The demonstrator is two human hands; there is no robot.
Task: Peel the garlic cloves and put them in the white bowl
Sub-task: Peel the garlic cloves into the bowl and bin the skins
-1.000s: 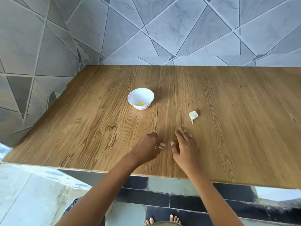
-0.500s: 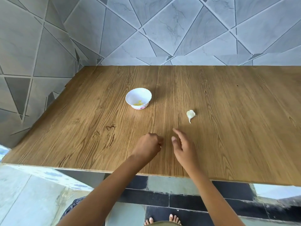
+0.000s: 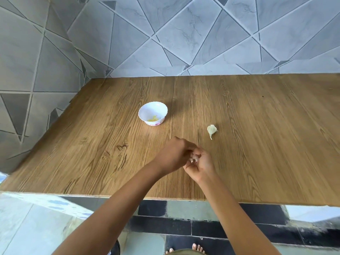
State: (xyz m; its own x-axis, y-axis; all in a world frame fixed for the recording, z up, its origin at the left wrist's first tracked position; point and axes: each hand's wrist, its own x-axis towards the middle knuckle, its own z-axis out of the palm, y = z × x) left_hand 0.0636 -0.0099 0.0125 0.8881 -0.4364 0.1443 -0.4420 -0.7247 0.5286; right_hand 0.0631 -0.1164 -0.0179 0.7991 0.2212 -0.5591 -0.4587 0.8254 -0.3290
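Garlic clove (image 3: 194, 159) sits half hidden, pinched between left hand (image 3: 173, 155) and right hand (image 3: 203, 167). White bowl (image 3: 147, 111) stands well apart.

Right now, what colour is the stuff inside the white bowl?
Pale yellow bits in the white bowl, seen in the head view.

Beyond the left hand (image 3: 173, 155), the white bowl (image 3: 153, 112) is showing a pink printed band round its foot and yellow bits inside. Just past the right hand (image 3: 201, 165), the loose clove (image 3: 212, 130) is lying pale cream with a greenish tinge. Between both hands the held clove (image 3: 194, 159) is glinting whitish, blurred. Under them the table (image 3: 257, 144) is showing warm brown wood grain with darker knots. Far beyond, the wall tiles (image 3: 184, 34) are running marbled grey, cut into triangles by dark lines.
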